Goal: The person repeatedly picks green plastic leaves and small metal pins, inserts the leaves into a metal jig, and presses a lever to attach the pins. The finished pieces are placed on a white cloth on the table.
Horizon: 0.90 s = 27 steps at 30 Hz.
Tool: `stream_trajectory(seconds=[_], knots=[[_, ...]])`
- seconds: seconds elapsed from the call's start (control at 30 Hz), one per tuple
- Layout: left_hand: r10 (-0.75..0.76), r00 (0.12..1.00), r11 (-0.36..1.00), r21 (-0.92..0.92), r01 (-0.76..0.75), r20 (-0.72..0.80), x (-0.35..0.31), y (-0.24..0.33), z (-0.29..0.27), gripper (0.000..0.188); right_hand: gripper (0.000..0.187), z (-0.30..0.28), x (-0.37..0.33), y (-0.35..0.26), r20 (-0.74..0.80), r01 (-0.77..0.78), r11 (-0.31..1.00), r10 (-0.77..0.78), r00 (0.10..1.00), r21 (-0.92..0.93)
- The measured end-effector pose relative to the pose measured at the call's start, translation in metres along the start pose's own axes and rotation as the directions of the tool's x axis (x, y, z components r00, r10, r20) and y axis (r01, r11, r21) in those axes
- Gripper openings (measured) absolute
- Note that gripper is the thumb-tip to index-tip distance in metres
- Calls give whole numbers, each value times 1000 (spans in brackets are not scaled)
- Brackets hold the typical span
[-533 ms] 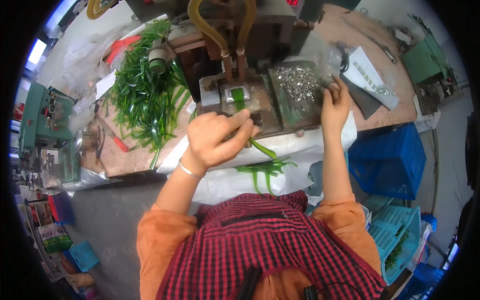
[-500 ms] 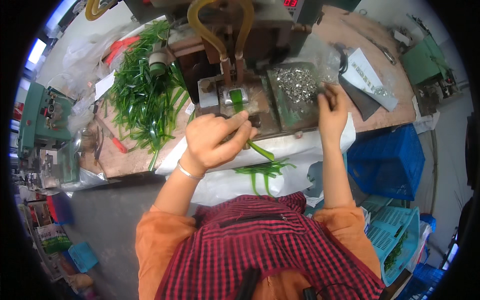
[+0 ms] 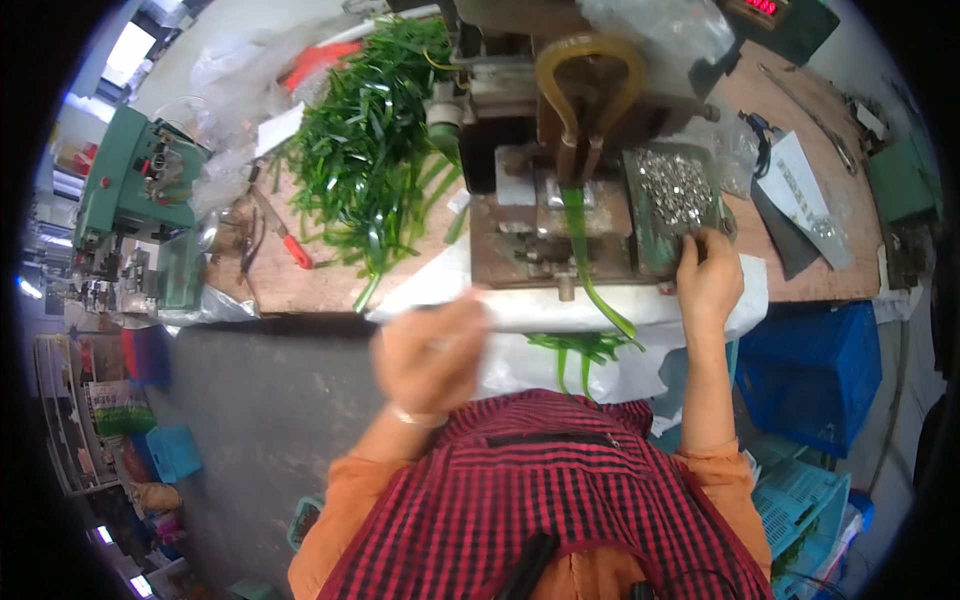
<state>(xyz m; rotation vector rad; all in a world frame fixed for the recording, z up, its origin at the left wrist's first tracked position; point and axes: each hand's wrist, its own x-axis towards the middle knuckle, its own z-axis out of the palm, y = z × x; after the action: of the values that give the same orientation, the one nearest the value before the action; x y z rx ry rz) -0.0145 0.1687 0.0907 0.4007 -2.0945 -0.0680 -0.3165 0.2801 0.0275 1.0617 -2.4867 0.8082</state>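
My left hand (image 3: 430, 355), smeared by motion, is in front of the table edge, away from the machine; its fingers cannot be read. My right hand (image 3: 712, 280) is at the near right edge of a tray (image 3: 655, 245) of small shiny metal pieces (image 3: 675, 185). Its thumb and fingers curl together, and whatever may be between them is hidden. A long green plastic strip (image 3: 590, 285) has its far end under the head of a bench press (image 3: 567, 165); its near end hangs over the table edge. More green strips (image 3: 580, 347) lie on white sheeting in front of me.
A heap of green strips (image 3: 365, 150) covers the table left of the press. Nearby lies a red-handled tool (image 3: 297, 250). To the right are a white paper card (image 3: 800, 185) and a dark flat piece (image 3: 780, 230). A blue crate (image 3: 810, 370) stands below the table.
My left hand has let go of the green strip and drawn back toward me. My right hand stays by the metal pieces, its fingers now closer together. The view has shifted left.
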Motion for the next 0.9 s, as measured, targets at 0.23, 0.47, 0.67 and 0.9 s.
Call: stream_trajectory(seconds=[0.23,0.47,0.67,0.9], knots=[[-322,922,905,215,366,-216,75,-108,4,7,19,-3,27,-12,-5,-89,918,99,995,387],[-511,857,590,754,290,70,1,-208,101,28,16,5,14,5,-8,-85,970,89,996,229],[-675,737,682,414,603,38,8,-188,78,27,15,-38,-24,43,-55,-224,932,249,967,284],[-808,464,381,-279,881,362,23,-161,56,13,31,-42,15,-59,110,-105,543,24,994,833]])
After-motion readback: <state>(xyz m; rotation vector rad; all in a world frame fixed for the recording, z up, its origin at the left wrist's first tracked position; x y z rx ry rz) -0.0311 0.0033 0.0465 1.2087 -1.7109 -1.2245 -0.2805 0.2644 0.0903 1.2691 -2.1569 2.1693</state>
